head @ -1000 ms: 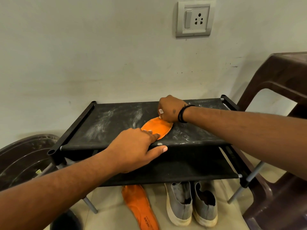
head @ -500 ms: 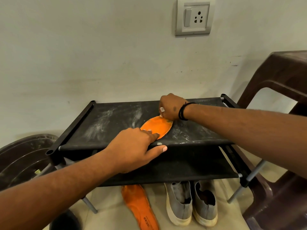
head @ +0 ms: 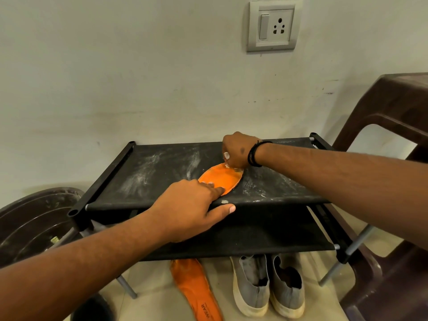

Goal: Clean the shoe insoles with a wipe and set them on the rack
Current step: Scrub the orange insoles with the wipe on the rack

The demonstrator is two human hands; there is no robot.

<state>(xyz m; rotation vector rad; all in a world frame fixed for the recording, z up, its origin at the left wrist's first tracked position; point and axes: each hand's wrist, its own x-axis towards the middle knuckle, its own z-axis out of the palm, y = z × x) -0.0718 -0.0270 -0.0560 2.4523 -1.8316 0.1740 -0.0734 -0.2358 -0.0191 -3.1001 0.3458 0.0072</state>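
Observation:
An orange insole (head: 221,178) lies on the dusty top shelf of a black rack (head: 150,172). My left hand (head: 194,207) presses its near end flat with straight fingers, the thumb hooked under the shelf's front edge. My right hand (head: 237,150) is curled at the insole's far end, where a scrap of whitish wipe (head: 228,165) shows under the fingers. A second orange insole (head: 196,288) lies on the floor below the rack.
A pair of grey slip-on shoes (head: 268,286) stands on the floor under the rack. A brown plastic chair (head: 389,158) is close on the right, a dark round tub (head: 30,223) on the left. The wall with a socket (head: 273,25) is right behind.
My right hand has slid a little farther back along the insole toward the wall. The left hand keeps its place on the near end.

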